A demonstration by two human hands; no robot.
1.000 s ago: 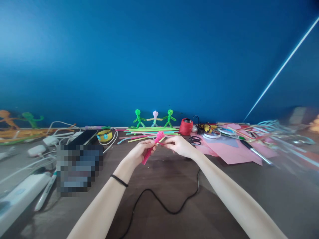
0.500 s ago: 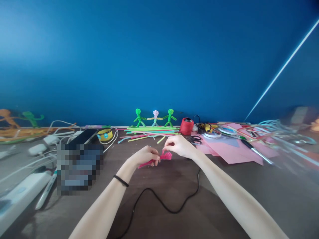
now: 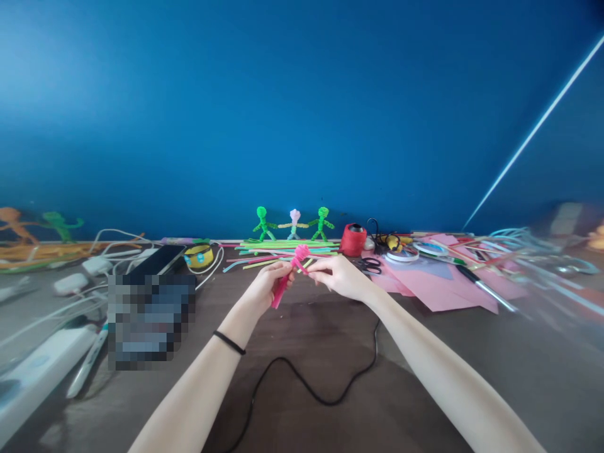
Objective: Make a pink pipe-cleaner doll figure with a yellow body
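Observation:
A pink pipe-cleaner figure (image 3: 301, 255) with a wound, rounded head is held above the dark table (image 3: 306, 333). My left hand (image 3: 272, 282) is closed around its body, and pink stems stick out below the fingers. My right hand (image 3: 333, 275) pinches a short pink end at the figure's right side. Behind the hands lies a pile of coloured pipe cleaners (image 3: 264, 248). Against the blue wall stand a green figure (image 3: 262, 222), a pale pink and yellow figure (image 3: 294, 223) and another green figure (image 3: 323, 222).
A red spool (image 3: 353, 240), black scissors (image 3: 371, 265), pink paper (image 3: 443, 286) and a pen (image 3: 486, 288) lie at the right. Phones (image 3: 158, 261), a yellow roll (image 3: 198, 256), white cables and a power strip (image 3: 44, 371) occupy the left. A black cable (image 3: 325, 401) curves across the front.
The pink figure has turned from nearly level to steeply tilted, head up. My left hand has moved slightly up, and my right hand now pinches a strand beside the figure rather than above it.

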